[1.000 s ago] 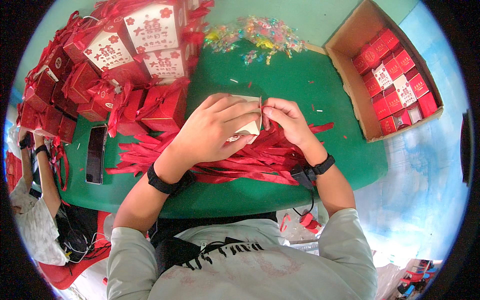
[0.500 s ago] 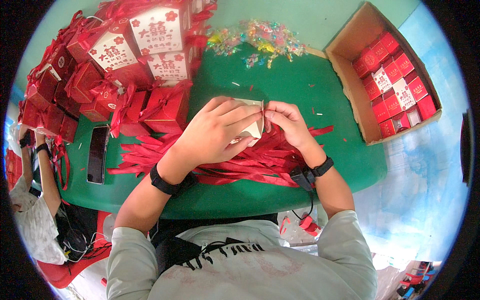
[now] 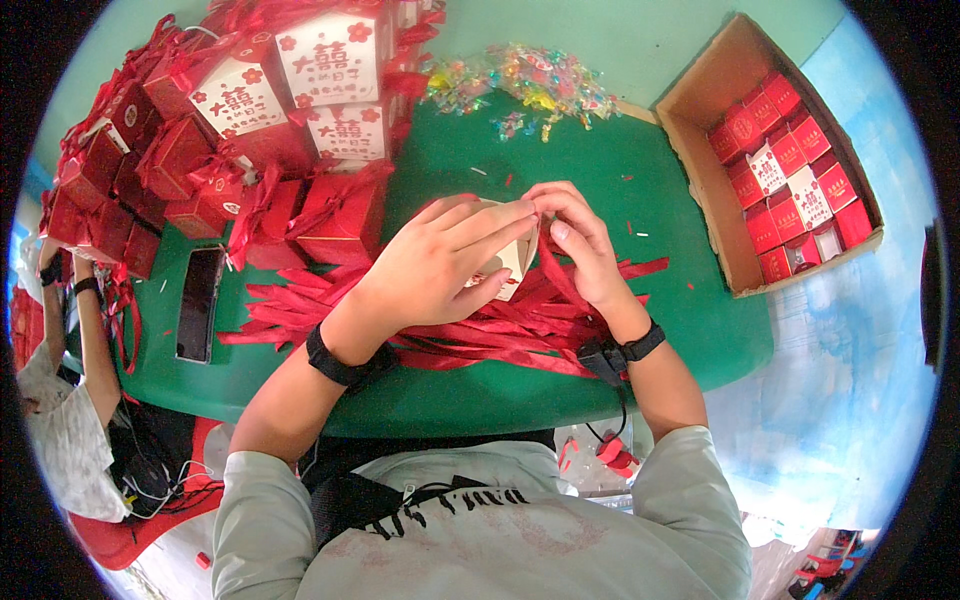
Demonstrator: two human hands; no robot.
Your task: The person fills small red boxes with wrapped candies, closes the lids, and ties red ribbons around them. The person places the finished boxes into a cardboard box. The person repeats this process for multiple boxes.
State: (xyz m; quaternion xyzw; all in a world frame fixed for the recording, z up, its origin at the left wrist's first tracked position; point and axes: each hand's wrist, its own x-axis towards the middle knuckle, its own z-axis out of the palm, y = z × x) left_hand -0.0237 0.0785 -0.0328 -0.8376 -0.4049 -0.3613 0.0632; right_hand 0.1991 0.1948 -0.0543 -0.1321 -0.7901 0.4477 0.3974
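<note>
A small white paper box (image 3: 517, 262) with red print stands over the pile of red ribbons (image 3: 470, 342). My left hand (image 3: 440, 250) wraps over it from the left, fingers across its top and thumb along its near side, hiding much of it. At the box's right upper edge, my right hand (image 3: 580, 240) has its fingers bent in a pinch. A red ribbon (image 3: 550, 262) hangs from those fingers beside the box; where it meets the box is hidden.
Red and white gift boxes (image 3: 335, 220) with bows are stacked at the left. A phone (image 3: 201, 305) lies before them. Wrapped candies (image 3: 525, 85) are heaped at the back. An open carton (image 3: 690, 150) of small boxes stands at the right. Another person's arms (image 3: 92, 320) show far left.
My right fingers have moved slightly up and curled more over the box's edge. More of the red ribbon shows below them. My left hand stays on the box.
</note>
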